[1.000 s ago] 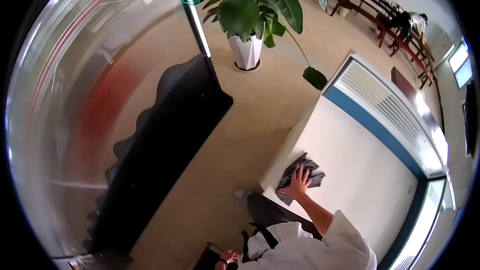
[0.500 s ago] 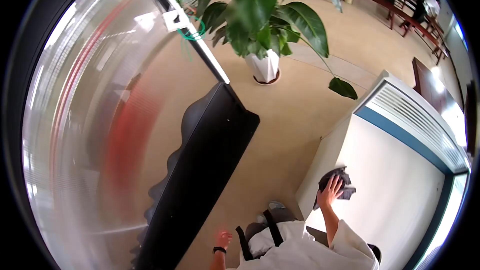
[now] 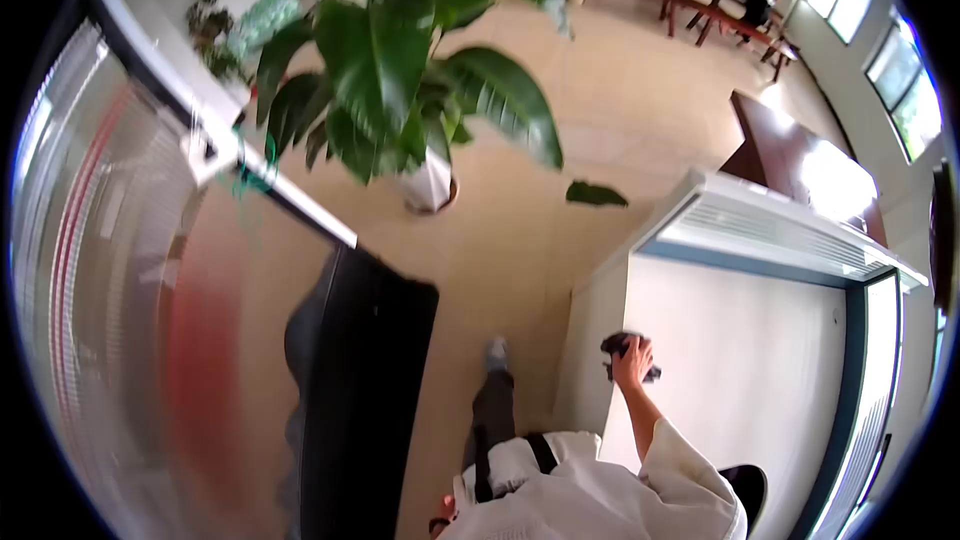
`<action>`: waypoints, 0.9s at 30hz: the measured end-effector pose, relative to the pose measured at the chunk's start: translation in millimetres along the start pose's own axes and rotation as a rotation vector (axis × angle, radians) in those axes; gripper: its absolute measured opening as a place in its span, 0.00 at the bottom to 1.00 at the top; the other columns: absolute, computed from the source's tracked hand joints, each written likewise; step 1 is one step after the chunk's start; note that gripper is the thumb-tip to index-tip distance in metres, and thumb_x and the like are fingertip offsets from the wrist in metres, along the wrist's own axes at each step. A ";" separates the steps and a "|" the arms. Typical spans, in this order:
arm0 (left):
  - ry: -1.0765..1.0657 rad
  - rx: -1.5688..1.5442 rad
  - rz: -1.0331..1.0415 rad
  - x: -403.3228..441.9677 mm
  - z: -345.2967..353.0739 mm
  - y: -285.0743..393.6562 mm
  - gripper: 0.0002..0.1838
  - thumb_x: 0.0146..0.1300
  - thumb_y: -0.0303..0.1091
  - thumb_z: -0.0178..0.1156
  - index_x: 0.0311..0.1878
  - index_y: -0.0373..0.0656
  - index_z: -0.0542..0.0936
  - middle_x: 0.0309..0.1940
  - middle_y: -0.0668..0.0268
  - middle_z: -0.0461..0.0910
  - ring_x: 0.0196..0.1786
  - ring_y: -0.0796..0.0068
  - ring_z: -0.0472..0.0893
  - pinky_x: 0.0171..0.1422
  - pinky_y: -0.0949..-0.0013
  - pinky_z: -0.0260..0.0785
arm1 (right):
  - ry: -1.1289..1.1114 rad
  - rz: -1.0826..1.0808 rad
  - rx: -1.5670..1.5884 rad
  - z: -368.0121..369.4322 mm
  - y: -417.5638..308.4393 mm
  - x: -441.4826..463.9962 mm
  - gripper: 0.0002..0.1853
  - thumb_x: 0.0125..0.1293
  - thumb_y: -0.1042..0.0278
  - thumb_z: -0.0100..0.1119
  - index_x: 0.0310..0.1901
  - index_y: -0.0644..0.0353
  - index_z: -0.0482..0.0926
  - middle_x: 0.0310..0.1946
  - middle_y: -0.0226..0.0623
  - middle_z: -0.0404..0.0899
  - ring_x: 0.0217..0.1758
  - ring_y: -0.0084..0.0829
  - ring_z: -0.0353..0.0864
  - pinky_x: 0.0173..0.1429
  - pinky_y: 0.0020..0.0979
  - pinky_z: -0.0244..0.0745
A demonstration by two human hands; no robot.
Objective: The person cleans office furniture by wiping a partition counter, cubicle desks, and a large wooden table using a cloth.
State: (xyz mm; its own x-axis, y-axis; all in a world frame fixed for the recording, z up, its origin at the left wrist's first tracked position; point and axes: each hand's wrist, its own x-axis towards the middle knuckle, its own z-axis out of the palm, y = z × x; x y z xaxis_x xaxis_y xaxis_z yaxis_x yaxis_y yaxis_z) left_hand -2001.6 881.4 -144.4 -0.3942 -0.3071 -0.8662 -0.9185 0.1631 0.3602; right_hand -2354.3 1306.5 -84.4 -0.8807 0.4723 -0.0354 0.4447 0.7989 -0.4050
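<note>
A crumpled dark-grey cloth (image 3: 617,343) lies at the left edge of the smooth white tabletop (image 3: 745,370), roughly midway between its far-left and near-left corners; whether it presses flat or is slightly raised, I cannot tell. The right hand (image 3: 632,362) has its grip closed over the cloth, fingers bent around it. The left hand (image 3: 446,507) hangs low beside the body, left of the tabletop's near-left corner, partly hidden; I cannot tell how open its grip is or whether it holds anything. Handling of the cloth looks under way, not finished, since it has not been let go. The pale surface shows no mark dividing what is done from what is left.
</note>
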 end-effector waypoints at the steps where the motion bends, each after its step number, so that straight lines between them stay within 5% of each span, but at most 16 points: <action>1: -0.004 0.015 0.008 15.6 -6.6 17.4 0.11 0.65 0.37 0.54 0.46 0.42 0.76 0.31 0.65 0.81 0.32 0.70 0.81 0.34 0.65 0.73 | -0.029 0.069 0.023 -5.6 -9.8 10.3 0.22 0.46 0.68 0.67 0.43 0.48 0.69 0.48 0.41 0.63 0.57 0.45 0.63 0.54 0.48 0.62; 8: -0.021 0.045 0.216 165.9 -62.1 188.9 0.10 0.64 0.38 0.56 0.43 0.42 0.76 0.27 0.64 0.81 0.29 0.70 0.81 0.32 0.66 0.73 | -0.094 0.488 0.076 -23.1 -43.7 75.0 0.22 0.41 0.64 0.69 0.39 0.48 0.70 0.47 0.41 0.64 0.57 0.46 0.64 0.58 0.46 0.64; 10: 0.007 -0.040 0.386 231.7 -80.8 239.6 0.10 0.63 0.38 0.57 0.42 0.42 0.76 0.26 0.63 0.81 0.29 0.69 0.81 0.31 0.66 0.73 | -0.229 0.423 -0.001 -29.5 -39.3 74.4 0.24 0.43 0.57 0.71 0.43 0.52 0.75 0.48 0.42 0.72 0.55 0.44 0.70 0.56 0.44 0.69; 11: 0.046 -0.129 0.163 219.4 -80.1 303.8 0.09 0.64 0.40 0.56 0.40 0.45 0.75 0.26 0.65 0.81 0.27 0.71 0.81 0.28 0.67 0.71 | -0.221 0.475 0.025 -23.9 -33.4 75.6 0.24 0.43 0.57 0.71 0.43 0.52 0.75 0.48 0.42 0.72 0.55 0.44 0.70 0.56 0.44 0.69; 14: -0.001 0.146 0.285 209.6 -81.2 460.7 0.08 0.66 0.40 0.54 0.41 0.47 0.75 0.27 0.66 0.82 0.27 0.75 0.80 0.27 0.71 0.69 | -0.335 0.356 -0.057 -12.0 -25.1 79.9 0.20 0.40 0.55 0.72 0.35 0.54 0.79 0.45 0.42 0.75 0.52 0.44 0.72 0.53 0.41 0.71; 20: -0.292 0.436 0.517 287.5 -14.7 636.7 0.11 0.67 0.42 0.53 0.46 0.48 0.72 0.28 0.65 0.82 0.27 0.75 0.81 0.27 0.73 0.70 | -0.265 0.501 0.199 -6.0 -10.1 65.1 0.19 0.31 0.57 0.75 0.24 0.52 0.76 0.37 0.40 0.72 0.46 0.43 0.72 0.48 0.39 0.72; 25: -0.438 0.710 0.497 199.2 126.0 779.1 0.12 0.67 0.39 0.55 0.48 0.43 0.73 0.31 0.62 0.82 0.30 0.75 0.80 0.33 0.72 0.73 | -0.239 0.655 0.268 -17.9 -33.4 61.1 0.16 0.27 0.63 0.75 0.19 0.51 0.75 0.35 0.38 0.72 0.45 0.41 0.73 0.44 0.37 0.72; 27: -0.701 0.788 0.648 204.6 167.4 818.9 0.11 0.68 0.37 0.54 0.49 0.43 0.74 0.34 0.62 0.82 0.34 0.74 0.81 0.39 0.72 0.74 | -0.225 0.716 0.243 -21.8 -45.1 64.4 0.16 0.26 0.64 0.75 0.19 0.51 0.75 0.35 0.37 0.72 0.44 0.41 0.73 0.44 0.38 0.72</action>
State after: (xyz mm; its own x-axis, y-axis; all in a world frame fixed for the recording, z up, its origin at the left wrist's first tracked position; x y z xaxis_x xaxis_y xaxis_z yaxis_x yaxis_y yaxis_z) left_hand -2829.3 1109.2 -84.6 -0.4443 0.5694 -0.6916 -0.1952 0.6920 0.6951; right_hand -2427.5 1309.0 -48.4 -0.4165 0.7336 -0.5370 0.8911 0.2121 -0.4013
